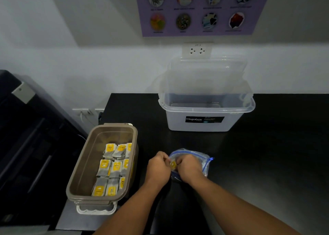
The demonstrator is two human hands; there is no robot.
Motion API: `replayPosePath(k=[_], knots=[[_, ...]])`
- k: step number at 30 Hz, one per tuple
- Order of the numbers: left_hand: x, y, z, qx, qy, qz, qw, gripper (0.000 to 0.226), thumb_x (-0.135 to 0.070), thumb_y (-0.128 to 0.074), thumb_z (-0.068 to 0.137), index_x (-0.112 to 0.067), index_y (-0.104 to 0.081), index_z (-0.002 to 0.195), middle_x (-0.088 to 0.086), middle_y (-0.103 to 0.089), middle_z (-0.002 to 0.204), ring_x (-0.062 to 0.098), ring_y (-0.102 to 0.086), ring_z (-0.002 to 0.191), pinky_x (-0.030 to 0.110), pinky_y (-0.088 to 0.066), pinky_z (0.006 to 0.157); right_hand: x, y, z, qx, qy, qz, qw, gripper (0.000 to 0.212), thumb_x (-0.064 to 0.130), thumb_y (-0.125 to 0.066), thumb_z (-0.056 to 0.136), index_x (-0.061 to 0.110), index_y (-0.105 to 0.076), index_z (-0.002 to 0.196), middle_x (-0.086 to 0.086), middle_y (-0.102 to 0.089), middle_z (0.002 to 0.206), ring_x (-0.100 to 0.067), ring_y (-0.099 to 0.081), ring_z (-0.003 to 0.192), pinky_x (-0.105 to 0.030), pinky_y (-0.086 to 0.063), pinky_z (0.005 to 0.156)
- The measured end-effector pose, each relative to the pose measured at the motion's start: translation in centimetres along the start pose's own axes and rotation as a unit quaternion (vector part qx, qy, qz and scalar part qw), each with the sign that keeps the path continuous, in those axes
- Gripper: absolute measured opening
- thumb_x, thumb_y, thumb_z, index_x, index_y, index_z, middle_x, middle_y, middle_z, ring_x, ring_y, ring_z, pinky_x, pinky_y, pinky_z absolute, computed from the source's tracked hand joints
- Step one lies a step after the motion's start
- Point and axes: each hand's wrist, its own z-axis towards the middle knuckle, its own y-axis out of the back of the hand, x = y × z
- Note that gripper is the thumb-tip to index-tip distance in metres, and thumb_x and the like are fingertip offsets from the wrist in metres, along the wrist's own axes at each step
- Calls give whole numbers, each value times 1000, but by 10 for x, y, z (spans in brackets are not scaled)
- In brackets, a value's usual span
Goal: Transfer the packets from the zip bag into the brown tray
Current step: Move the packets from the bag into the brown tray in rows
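Packet (173, 164) part-hidden (right hand (187, 168) grips).

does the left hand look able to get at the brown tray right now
Probably yes: the brown tray stands open-topped just left of the left hand, with bare counter between. But that hand grips the zip bag at its mouth, so it must let go first.

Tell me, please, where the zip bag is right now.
Head view: the zip bag lies on the black counter, right of the brown tray and nearer than the clear bin, gripped by the left hand and right hand.
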Motion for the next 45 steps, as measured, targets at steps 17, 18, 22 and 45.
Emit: replayPosePath(k=[17, 18, 22, 45], knots=[[-9, 13, 12, -18, -14, 128, 991, 4, -23, -63, 94, -19, -64, 93, -3, -66, 85, 11, -65, 76, 30, -60, 69, 3, 48, -24, 26, 77, 108, 991, 13, 11, -75, 84, 12, -65, 76, -8, -69, 78, -20, -70, 76, -38, -61, 76], [-10, 14, 12, -13, -13, 132, 991, 3, -22, -63, 94, -19, -64, 93, -3, -66, 85, 11, -65, 76, 30, -60, 70, 3, 51, -23, 18, 71, 115, 991, 14, 10, -76, 83, 13, -64, 76, -10, -71, 81, -24, -74, 80, -42, -64, 80], [-13, 15, 12, 14, -20, 87, 996, 18, -22, -59, 96, -23, -66, 113, -1, -70, 104, 13, -67, 93, 31, -59, 83, 3, 61, -26, 18, 52, 191, 980, 18, 4, -76, 84, 12, -61, 76, -13, -70, 81, -27, -75, 75, -40, -65, 68], [26, 228, 5, 53, -87, -212, 972, 28, -6, -80, 83, -14, -68, 107, 4, -76, 91, 14, -73, 76, 25, -59, 67, 170, 48, -92, 71, 270, 258, 925, 15, 1, -72, 93, 14, -74, 99, -9, -77, 91, -22, -73, 73, -37, -63, 76]])
